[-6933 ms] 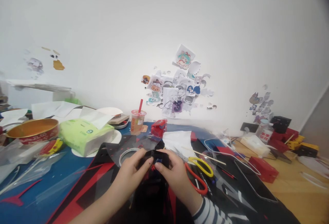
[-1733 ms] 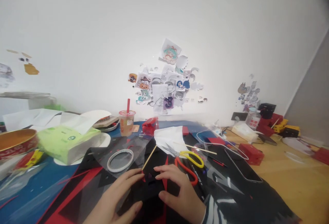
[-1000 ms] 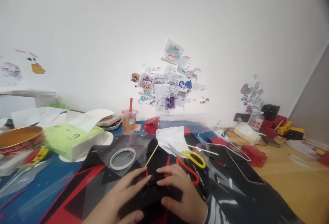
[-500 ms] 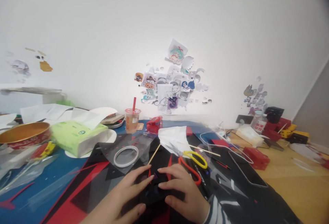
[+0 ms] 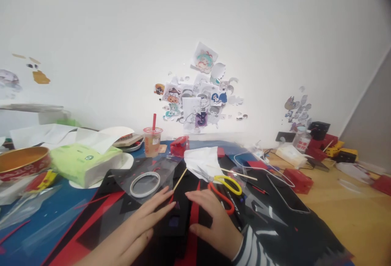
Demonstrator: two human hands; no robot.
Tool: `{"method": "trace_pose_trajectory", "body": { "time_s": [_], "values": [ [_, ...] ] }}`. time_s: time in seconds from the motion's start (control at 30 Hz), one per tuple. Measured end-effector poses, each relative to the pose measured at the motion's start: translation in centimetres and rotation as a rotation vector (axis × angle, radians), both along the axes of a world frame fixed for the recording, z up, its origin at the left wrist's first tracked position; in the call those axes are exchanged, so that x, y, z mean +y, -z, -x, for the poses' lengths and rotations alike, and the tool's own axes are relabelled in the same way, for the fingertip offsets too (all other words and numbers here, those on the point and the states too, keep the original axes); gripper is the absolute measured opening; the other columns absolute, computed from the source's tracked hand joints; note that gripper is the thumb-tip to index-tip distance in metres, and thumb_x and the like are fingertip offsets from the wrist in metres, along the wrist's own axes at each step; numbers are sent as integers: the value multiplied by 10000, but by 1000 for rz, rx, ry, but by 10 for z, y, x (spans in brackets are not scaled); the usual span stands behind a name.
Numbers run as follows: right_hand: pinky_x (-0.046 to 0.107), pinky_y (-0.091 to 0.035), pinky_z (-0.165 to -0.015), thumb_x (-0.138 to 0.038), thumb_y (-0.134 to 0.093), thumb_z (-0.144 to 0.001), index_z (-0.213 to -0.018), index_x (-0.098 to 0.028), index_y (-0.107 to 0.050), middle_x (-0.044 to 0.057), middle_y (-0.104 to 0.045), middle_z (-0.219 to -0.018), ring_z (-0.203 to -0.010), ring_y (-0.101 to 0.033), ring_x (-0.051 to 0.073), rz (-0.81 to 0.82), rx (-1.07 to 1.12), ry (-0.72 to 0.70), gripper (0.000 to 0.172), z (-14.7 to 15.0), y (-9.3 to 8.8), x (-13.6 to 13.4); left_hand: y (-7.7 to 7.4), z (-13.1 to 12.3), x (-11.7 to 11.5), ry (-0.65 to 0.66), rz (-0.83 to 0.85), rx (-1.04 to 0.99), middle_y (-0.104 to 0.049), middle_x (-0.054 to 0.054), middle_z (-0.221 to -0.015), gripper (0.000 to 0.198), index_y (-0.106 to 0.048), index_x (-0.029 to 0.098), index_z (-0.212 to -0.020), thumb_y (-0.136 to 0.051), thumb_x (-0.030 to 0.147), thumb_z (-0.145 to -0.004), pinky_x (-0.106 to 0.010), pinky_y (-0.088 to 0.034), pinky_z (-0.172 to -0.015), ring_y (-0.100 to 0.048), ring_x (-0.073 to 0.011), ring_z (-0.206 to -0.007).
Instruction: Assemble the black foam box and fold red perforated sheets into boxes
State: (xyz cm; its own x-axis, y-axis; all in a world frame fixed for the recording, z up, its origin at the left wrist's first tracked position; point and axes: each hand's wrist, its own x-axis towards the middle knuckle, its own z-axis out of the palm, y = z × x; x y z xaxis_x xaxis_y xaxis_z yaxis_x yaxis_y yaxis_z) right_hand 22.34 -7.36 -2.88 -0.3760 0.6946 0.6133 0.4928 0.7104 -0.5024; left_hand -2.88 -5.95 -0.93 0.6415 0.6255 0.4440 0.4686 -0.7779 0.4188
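A black box-like piece with small cut-out openings (image 5: 174, 235) lies in front of me between my hands. My left hand (image 5: 146, 217) rests along its left side, fingers stretched out, some touching its top. To the right of the piece is my right hand (image 5: 215, 223), fingers extended and thumb apart, over a red strip (image 5: 193, 217) on black sheet material. I cannot tell whether it touches the piece. Scissors with yellow and orange handles (image 5: 227, 184) lie just beyond my right hand. A thin wooden stick (image 5: 180, 179) points away from my left fingertips.
A roll of white tape (image 5: 132, 187) sits at the left on clear film. Farther back stand a drink cup with a red straw (image 5: 152, 143) and a green tissue pack (image 5: 87, 162). A phone (image 5: 288, 194) and a red box (image 5: 298, 180) lie right.
My hands have moved apart, uncovering more of the black piece. My left hand has slid left and its fingers have flattened. The whole view has shifted slightly.
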Motion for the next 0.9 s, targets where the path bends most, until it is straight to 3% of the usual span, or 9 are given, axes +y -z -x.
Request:
{"method": "trace_pose_trajectory", "body": {
  "time_s": [0.2, 0.33, 0.47, 0.6, 0.73, 0.83, 0.9],
  "values": [
    [369, -430, -894, -497, -589, -773, -1086, -223, -567, 78, -608, -1066, -989, -541, 217, -27, 54, 52, 416, 8, -1, 0, 13, -9, -2, -64, -97, -71, -364, 38, -1424, 408, -471, 372, -1260, -258, 358, -913, -417, -307, -1020, -327, -226, -1300],
    [345, -458, -830, -514, -594, -761, -1028, -223, -583, 70, -609, -989, -924, -559, 213, -67, 68, 96, 395, 14, -1, 1, 9, -11, 4, -110, -173, 15, -453, 39, -1367, 379, -497, 400, -1228, -432, 352, -857, -405, -365, -987, -407, -239, -1253],
    [324, -465, -805, -596, -529, -762, -1050, -226, -581, 66, -618, -965, -899, -565, 201, -81, 80, 38, 472, 14, -1, 6, -1, -9, 15, -70, -194, 73, -545, 8, -1288, 470, -505, 413, -1214, -599, 371, -756, -373, -435, -923, -519, -247, -1157],
    [298, -472, -727, -635, -476, -769, -1027, -216, -603, 60, -640, -891, -797, -575, 182, -44, 115, 36, 507, 13, -6, 13, -14, -12, 26, 28, -116, 49, -606, 8, -1215, 416, -572, 414, -1143, -634, 379, -733, -325, -461, -903, -562, -231, -1106],
    [321, -441, -801, -634, -430, -795, -968, -214, -638, 60, -659, -894, -844, -592, 186, -71, 85, -6, 499, 15, -16, 20, -26, -20, 36, 119, -4, -49, -689, -5, -1050, 302, -659, 358, -1027, -612, 444, -741, -302, -486, -869, -618, -222, -992],
    [315, -439, -807, -661, -418, -776, -974, -217, -641, 58, -664, -910, -860, -596, 181, -98, 64, -60, 535, 18, -24, 25, -28, -21, 39, 64, 47, -169, -714, -22, -966, 337, -680, 314, -977, -531, 531, -768, -301, -506, -824, -639, -228, -922],
    [304, -446, -797, -651, -439, -772, -974, -219, -647, 58, -669, -922, -874, -594, 180, -104, 23, -97, 520, 19, -26, 29, -27, -14, 43, -24, 77, -275, -696, -35, -1029, 434, -650, 288, -1047, -411, 569, -818, -311, -498, -840, -627, -230, -962]
  ]
}}
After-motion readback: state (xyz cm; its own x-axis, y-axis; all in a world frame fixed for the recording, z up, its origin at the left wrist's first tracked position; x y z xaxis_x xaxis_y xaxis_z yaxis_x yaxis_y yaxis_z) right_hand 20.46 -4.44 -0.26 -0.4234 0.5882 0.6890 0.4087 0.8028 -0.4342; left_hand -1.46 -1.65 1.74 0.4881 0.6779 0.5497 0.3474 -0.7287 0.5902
